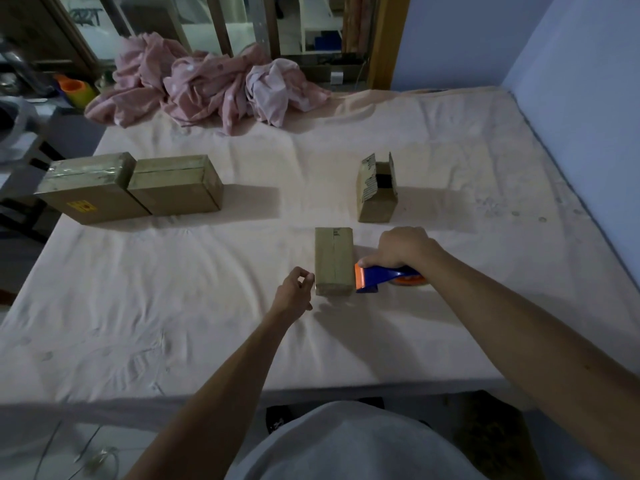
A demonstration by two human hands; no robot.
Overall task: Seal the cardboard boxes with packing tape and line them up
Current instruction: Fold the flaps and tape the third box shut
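A small closed cardboard box (333,259) lies on the bed in front of me. My right hand (403,247) grips the handle of a blue and orange tape dispenser (379,277), whose orange edge sits against the box's right near corner. My left hand (294,292) is at the box's left near corner with fingers curled, thumb and fingertips close together; whether it pinches tape I cannot tell. An open box (377,188) with raised flaps stands farther back on the right. Two taped boxes, one (86,188) beside the other (176,185), stand touching side by side at the left.
The pale sheet (173,306) covers the bed. A crumpled pink blanket (207,84) lies at the far edge. A blue wall (571,64) bounds the right side. An orange cup (71,86) stands off the bed at the far left.
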